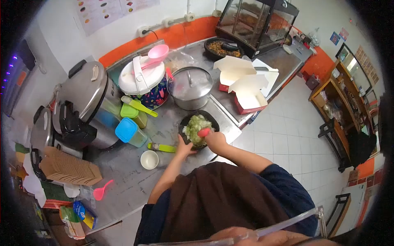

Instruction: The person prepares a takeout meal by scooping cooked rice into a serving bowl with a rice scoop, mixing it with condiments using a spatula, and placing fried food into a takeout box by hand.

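Observation:
A dark bowl [180,126] sits near the counter's front edge, filled with a white, rice-like food [198,124] coated in something green. My left hand [184,148] is closed on the bowl's near left rim. Over the bowl's right side, my right hand [215,141] grips a red utensil with a rounded end [203,132], which touches the food. Its exact kind is hard to tell, as my fingers cover part of it. Left of my left hand lie a lime-green handled tool [165,148] and a small white cup [149,160].
Behind the bowl stand a lidded metal pot [190,88] and a patterned bucket [150,96]. Open food boxes [249,99] are at right. Leftward are blue-lidded [130,132] and green-lidded containers [134,116], a large pressure cooker [84,94], stacked brown trays [69,167] and a pink spoon [101,191].

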The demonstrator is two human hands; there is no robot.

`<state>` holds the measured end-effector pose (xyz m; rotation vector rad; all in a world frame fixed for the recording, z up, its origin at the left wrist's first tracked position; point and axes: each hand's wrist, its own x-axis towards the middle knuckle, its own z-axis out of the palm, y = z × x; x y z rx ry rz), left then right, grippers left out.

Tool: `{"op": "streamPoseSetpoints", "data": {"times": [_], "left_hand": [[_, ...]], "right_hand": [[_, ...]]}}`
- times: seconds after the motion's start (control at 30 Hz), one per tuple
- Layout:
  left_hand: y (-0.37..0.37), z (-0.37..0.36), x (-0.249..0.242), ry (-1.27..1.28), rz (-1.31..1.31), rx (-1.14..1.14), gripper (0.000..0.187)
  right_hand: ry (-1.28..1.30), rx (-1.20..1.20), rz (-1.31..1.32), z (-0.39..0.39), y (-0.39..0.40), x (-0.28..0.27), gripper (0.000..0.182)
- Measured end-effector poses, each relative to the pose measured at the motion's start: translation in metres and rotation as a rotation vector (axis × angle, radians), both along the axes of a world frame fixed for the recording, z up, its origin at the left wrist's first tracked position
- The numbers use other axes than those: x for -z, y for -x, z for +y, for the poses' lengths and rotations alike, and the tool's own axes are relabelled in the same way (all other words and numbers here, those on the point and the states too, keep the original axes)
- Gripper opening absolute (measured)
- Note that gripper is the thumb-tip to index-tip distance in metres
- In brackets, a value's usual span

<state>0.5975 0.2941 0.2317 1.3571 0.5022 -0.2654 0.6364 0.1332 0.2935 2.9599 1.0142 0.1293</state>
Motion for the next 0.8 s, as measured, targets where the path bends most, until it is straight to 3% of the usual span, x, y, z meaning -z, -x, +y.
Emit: {"op": "streamPoseSetpoints", "data": {"times": [0.1,0.13,0.17,0.2,0.27,0.3,0.37,0.43,0.5,0.6,0.7,0.8], "left_hand": [[0.004,0.001,-0.007,0.075,-0.029,-0.021,0.084],[0.005,0.0,-0.01,0.055,-0.014,-0.025,0.084],[0.003,0.001,-0.012,0.035,-0.003,-0.03,0.083],[-0.002,0.003,0.003,0.034,-0.012,-0.037,0.083],[-0.006,0.005,0.049,-0.392,-0.143,0.024,0.083],[-0.003,0.002,0.04,-0.386,-0.131,0.018,0.083],[0.001,-0.001,0.006,-0.255,0.006,0.025,0.075],[0.004,-0.003,0.002,-0.289,-0.004,0.011,0.074],[0.013,-0.011,-0.039,-0.199,0.051,-0.014,0.073],[0.017,-0.012,-0.026,-0.03,-0.034,-0.038,0.071],[0.012,-0.008,-0.006,0.128,-0.016,-0.09,0.078],[0.016,-0.014,-0.018,0.062,-0.024,-0.122,0.068]], "right_hand": [[-0.093,-0.097,0.184,-0.002,-0.031,-0.016,0.014],[0.161,-0.05,0.257,-0.004,-0.046,-0.037,0.014],[0.176,-0.035,0.404,-0.01,-0.059,-0.043,0.016],[0.146,-0.041,0.324,-0.008,-0.05,-0.054,0.016],[-0.029,-0.042,0.32,-0.006,-0.007,-0.068,0.018],[0.154,-0.015,0.249,0.006,0.001,-0.032,0.018],[0.086,0.044,0.152,0.018,0.007,-0.003,0.017],[0.111,-0.038,0.231,0.013,-0.015,-0.021,0.016],[0.174,-0.063,0.362,0.008,-0.029,-0.058,0.014],[0.117,0.041,0.329,0.002,-0.031,-0.063,0.015],[0.049,-0.032,0.177,0.016,-0.022,-0.005,0.015],[0.068,-0.227,0.176,0.005,-0.017,-0.031,0.017]]}}
